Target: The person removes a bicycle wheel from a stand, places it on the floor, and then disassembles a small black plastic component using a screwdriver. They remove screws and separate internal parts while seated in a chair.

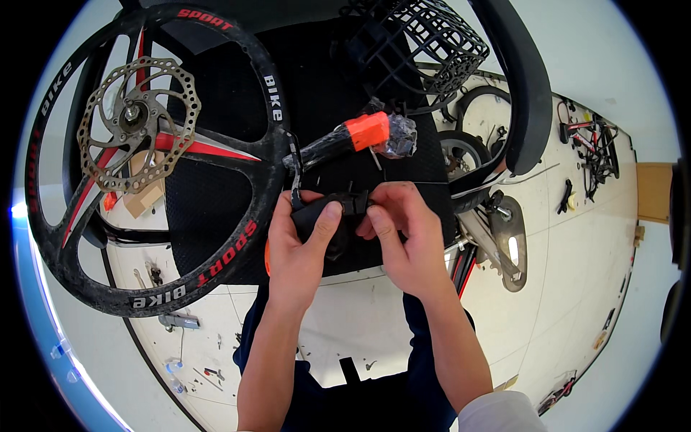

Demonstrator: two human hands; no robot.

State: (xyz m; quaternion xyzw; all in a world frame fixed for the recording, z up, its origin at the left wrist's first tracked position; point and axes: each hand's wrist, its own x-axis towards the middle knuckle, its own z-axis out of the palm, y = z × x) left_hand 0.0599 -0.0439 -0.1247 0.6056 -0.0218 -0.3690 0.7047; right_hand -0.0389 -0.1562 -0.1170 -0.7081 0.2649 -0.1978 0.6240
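My left hand [306, 248] grips a compact black part [327, 207] above the front of a black mesh seat [209, 245]. Its thumb presses on top of the part. My right hand [407, 230] pinches the part's right end between thumb and fingers, and the fingertips partly hide what they touch. A thin grey curved lever [296, 176] rises beside my left fingers; I cannot tell whether it joins the part. Just beyond my hands lies a black bar [320, 150] wrapped in orange tape and clear plastic at its right end.
A three-spoke bike wheel [272, 151] with a brake disc [188, 101] leans over the seat's left side. A black basket [439, 43] sits at the back, near a curved black armrest [529, 93]. Bike parts, including a chain guard [509, 245], lie on the floor [561, 288].
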